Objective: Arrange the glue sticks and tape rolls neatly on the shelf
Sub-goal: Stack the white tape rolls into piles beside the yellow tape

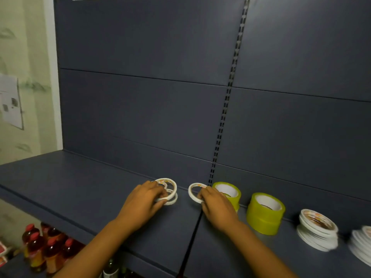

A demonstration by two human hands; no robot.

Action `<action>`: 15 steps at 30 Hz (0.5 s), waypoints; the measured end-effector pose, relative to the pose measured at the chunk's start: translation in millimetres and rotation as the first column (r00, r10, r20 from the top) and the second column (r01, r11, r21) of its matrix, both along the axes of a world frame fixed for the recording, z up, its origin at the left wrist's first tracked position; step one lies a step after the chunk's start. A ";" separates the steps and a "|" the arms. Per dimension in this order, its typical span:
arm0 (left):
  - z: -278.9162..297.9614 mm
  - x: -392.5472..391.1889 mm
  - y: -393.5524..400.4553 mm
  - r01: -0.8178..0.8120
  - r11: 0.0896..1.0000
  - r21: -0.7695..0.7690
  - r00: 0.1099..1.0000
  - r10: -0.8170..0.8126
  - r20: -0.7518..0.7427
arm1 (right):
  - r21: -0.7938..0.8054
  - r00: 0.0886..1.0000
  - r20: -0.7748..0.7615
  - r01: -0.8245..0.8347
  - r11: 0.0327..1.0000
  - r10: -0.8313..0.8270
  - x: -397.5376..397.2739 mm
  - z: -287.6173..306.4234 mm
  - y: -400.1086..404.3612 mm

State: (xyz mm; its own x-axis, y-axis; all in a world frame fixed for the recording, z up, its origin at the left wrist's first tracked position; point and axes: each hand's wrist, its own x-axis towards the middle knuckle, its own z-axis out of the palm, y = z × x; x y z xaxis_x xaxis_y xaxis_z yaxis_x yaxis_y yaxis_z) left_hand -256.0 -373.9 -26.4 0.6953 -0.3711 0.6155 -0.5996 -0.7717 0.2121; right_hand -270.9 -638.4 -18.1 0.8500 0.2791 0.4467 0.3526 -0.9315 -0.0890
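Left hand [144,199] grips thin white tape rolls [167,190] on shelf [70,189]. Right hand [215,205] pinches single white roll [194,192], just left of yellow-green tape roll [228,192].

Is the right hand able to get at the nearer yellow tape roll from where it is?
Probably yes: the nearer yellow tape roll stands uncovered just beside the right hand, but that hand already holds a thin white tape roll.

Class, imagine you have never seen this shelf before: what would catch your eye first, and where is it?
Probably the two yellow-green tape rolls, bright against the dark blue shelf, right of centre. Next, the left hand gripping thin white tape rolls and the right hand gripping a single white roll mid-shelf.
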 end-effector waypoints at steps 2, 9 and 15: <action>6.8 -12.6 -21.3 0.012 1.000 -0.007 0.999 -0.012 0.030 | 0.005 0.999 0.041 -0.020 1.000 0.020 -17.5 9.0 -15.9; 25.0 -70.4 -105.0 0.106 0.994 -0.025 0.989 -0.103 0.102 | -0.014 0.983 0.182 -0.033 0.999 0.035 -92.0 36.5 -84.6; 28.2 -122.4 -189.0 0.195 0.981 0.004 0.967 -0.193 0.164 | 0.006 0.979 0.187 0.078 0.997 -0.078 -169.5 34.1 -181.3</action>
State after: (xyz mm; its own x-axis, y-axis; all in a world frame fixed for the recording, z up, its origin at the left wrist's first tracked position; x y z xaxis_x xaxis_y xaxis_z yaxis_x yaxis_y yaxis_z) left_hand -378.5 -562.9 1.8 0.5011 -0.4807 0.7196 -0.7647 -0.6353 0.1081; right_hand -440.4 -819.7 16.0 0.7704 0.2161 0.5998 0.2893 -0.9568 -0.0269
